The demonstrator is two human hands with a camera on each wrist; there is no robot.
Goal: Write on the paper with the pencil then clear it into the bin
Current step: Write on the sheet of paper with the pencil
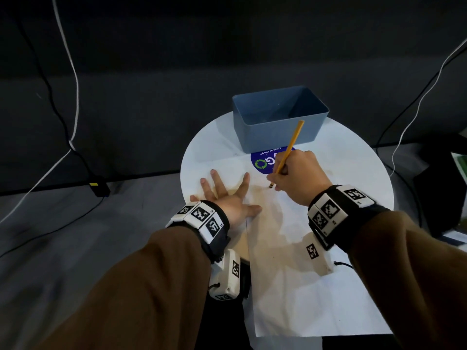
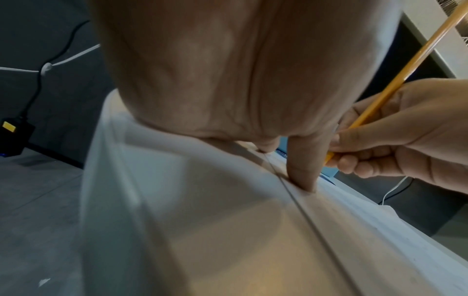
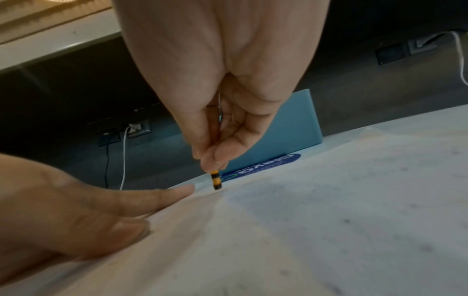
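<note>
Paper [image 1: 290, 248] lies flat on the round bench [image 1: 353, 157], pinned by the spread, flat left hand [image 1: 227, 195] so it won't slide. Right hand [image 1: 298, 173] pinches the pencil [image 1: 290, 145], seemingly its tip down on the sheet, near the bin [image 1: 273, 130].

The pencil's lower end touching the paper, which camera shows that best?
The right wrist view: the pencil shows its black-banded lower end below the right hand, at the paper. The head view shows its whole length, that end small. The left wrist view shows only the shaft; the left hand hides the end.
</note>
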